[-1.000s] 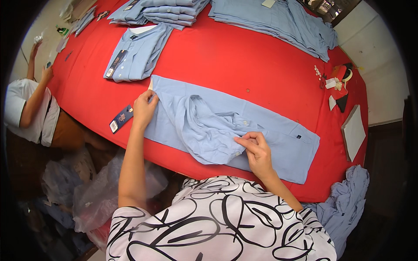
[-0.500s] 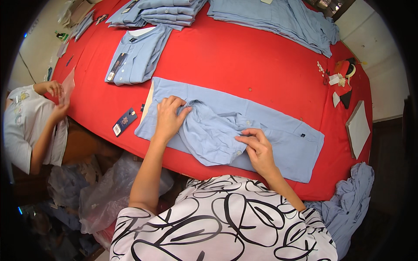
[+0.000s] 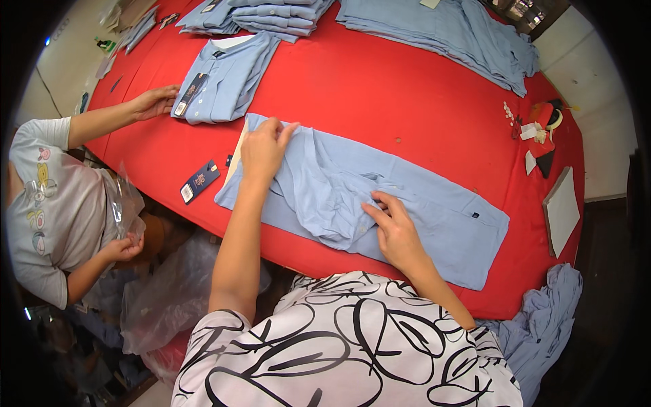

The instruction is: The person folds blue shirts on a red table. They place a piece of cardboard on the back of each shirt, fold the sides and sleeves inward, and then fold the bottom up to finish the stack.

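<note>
A light blue shirt [image 3: 325, 183] lies partly folded in a long strip before me, its upper layer crumpled in the middle with small buttons showing. At its upper left edge my left hand [image 3: 266, 150] has fingers and thumb closed on the fabric, beside a pale board-like edge [image 3: 235, 152]. My right hand [image 3: 400, 234] rests on the crumpled part near the buttons, thumb and forefinger apart. Left of the shirt lies a dark blue hang tag [image 3: 200, 182].
A folded shirt [image 3: 224, 88] with a tag lies far left, touched by a co-worker's hand [image 3: 156, 102]; their other hand [image 3: 125, 247] holds clear plastic. Stacked shirts [image 3: 278, 17] and blue garments [image 3: 441, 41] line the red table's [image 3: 325, 88] far side. A tape roll [image 3: 555, 120] and white board [image 3: 561, 210] lie right.
My left hand has moved up to the shirt's far edge, drawing the crumpled layer flatter. My right thumb and forefinger have spread. The co-worker has reached out to the folded shirt.
</note>
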